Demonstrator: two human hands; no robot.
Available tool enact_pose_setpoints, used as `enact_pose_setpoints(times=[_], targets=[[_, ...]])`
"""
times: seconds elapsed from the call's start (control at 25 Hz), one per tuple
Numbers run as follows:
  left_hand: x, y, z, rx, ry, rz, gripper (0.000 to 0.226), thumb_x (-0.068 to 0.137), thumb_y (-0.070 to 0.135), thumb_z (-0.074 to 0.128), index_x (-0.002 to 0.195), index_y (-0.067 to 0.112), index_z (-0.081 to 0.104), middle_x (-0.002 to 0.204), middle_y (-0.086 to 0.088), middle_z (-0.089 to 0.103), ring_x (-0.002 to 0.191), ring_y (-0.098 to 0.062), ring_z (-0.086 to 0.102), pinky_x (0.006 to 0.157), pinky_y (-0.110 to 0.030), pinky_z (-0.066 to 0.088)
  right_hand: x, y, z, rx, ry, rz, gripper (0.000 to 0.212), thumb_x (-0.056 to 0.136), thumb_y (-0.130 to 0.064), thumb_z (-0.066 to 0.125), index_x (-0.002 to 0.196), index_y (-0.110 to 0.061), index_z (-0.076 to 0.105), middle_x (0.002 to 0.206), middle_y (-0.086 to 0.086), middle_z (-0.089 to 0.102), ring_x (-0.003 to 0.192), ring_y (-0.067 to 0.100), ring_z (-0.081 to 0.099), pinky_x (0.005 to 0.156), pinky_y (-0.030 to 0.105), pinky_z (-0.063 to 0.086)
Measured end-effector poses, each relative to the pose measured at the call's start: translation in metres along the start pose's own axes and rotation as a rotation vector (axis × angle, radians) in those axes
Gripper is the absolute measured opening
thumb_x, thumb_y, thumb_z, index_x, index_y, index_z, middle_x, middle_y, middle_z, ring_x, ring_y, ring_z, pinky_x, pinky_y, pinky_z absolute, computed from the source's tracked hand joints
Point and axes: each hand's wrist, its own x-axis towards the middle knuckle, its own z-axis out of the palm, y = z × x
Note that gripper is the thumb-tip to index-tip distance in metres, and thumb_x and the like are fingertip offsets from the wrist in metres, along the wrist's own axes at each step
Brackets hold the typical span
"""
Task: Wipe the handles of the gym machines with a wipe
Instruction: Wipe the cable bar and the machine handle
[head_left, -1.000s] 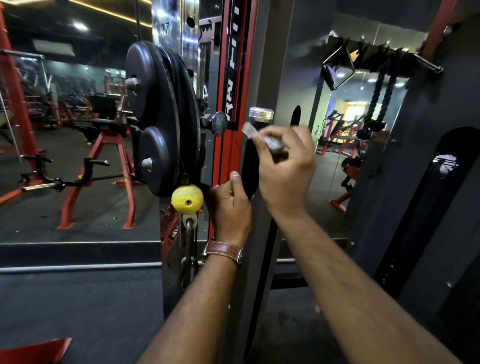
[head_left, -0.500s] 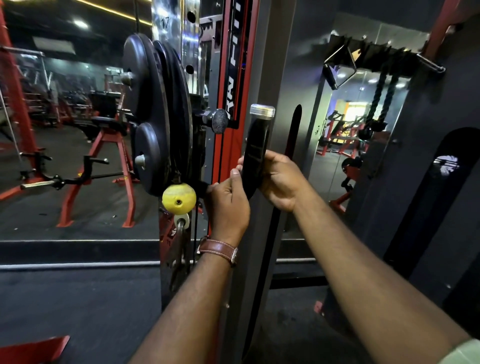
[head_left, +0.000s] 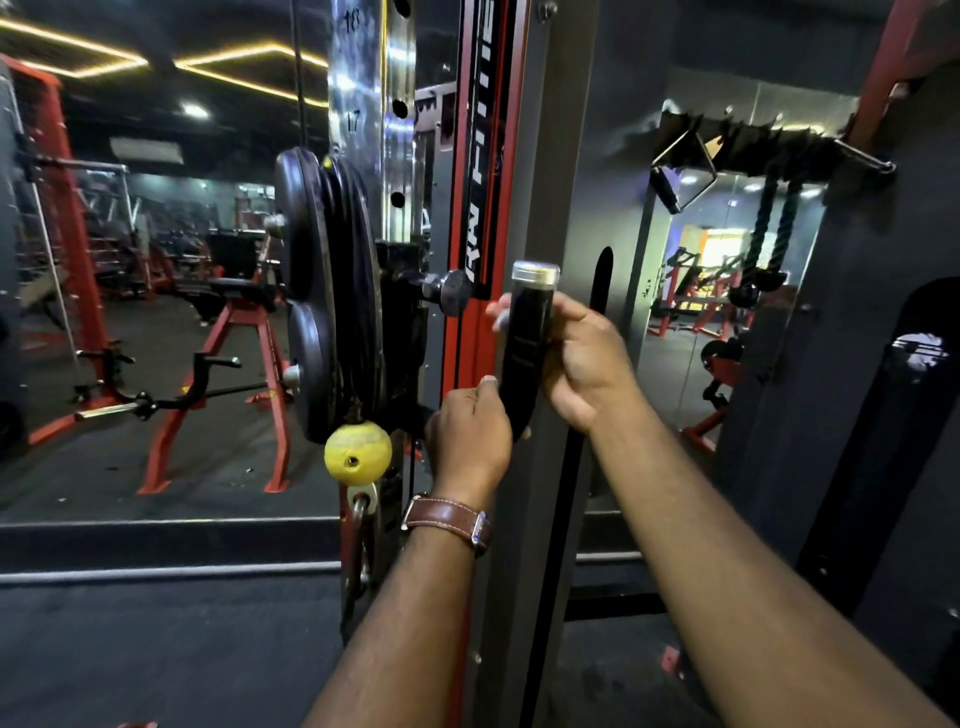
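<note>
Nearest us, both our forearms reach up and forward from the bottom edge, the left one wearing a brown leather watch strap (head_left: 448, 521) at the wrist. Our left hand (head_left: 470, 436) is curled into a fist around the lower end of the black handle (head_left: 525, 348), thumb up against its side. Our right hand (head_left: 582, 358) wraps the handle's upper half from the right, fingers curling behind it, with a pale bit of wipe (head_left: 500, 314) showing at the fingertips just left of the handle. The handle stands nearly upright, its silver cap on top. Just left hangs a yellow ball (head_left: 358, 453) below the black weight plates (head_left: 322, 291). Farther back stand red benches (head_left: 228, 364).
</note>
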Motion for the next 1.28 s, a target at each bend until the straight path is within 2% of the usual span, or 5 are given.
enact_pose_setpoints(times=[0.16,0.44,0.84,1.12,1.28], targets=[[0.008,0.033,-0.003,-0.216,-0.08,-0.003,0.052,0.095,0.043,0.045,0.056,0.009,0.053,0.056,-0.003,0.056,0.056,-0.022,0.051,0.061,-0.033,0.043,-0.022,0.014,0.005,-0.629,0.412,-0.646,0.019,0.09,0.002,0.066,0.098,-0.014,0.073,0.096,0.0,0.073,0.092,0.009,0.069,0.083,0.025,0.056],[0.011,0.063,-0.001,-0.571,-0.267,-0.299,0.039,0.093,0.016,0.059,0.056,0.009,0.068,0.058,-0.007,0.061,0.055,-0.019,0.056,0.052,-0.026,0.041,-0.023,0.005,0.011,-1.432,0.321,-1.306,0.007,0.092,-0.007,0.069,0.092,-0.003,0.074,0.084,0.01,0.06,0.074,0.022,0.058,0.06,0.035,0.05],[0.006,0.051,-0.019,-0.41,-0.364,-0.204,0.041,0.096,0.0,0.049,0.056,0.008,0.054,0.051,-0.001,0.05,0.046,-0.013,0.043,0.044,-0.019,0.034,-0.02,-0.011,0.045,-1.693,0.342,-1.111,0.022,0.088,-0.009,0.069,0.068,-0.004,0.064,0.079,0.008,0.055,0.04,0.019,0.044,0.032,0.027,0.042],[0.012,0.044,-0.022,-0.37,-0.393,-0.178,0.027,0.094,-0.004,0.039,0.077,0.001,0.06,0.06,-0.001,0.052,0.059,-0.014,0.047,0.048,-0.024,0.036,-0.051,0.0,0.046,-1.884,0.091,-0.568,0.014,0.093,-0.018,0.064,0.084,-0.012,0.072,0.079,-0.003,0.045,0.063,0.021,0.062,0.055,0.035,0.055],[0.011,0.051,-0.018,-0.49,-0.414,-0.233,0.048,0.102,0.035,0.05,0.071,0.007,0.073,0.068,-0.016,0.065,0.061,-0.026,0.057,0.06,-0.034,0.044,-0.034,-0.035,0.033,-1.614,0.222,-0.997,0.008,0.086,-0.017,0.072,0.091,-0.013,0.076,0.085,0.001,0.06,0.062,0.016,0.057,0.05,0.025,0.046]])
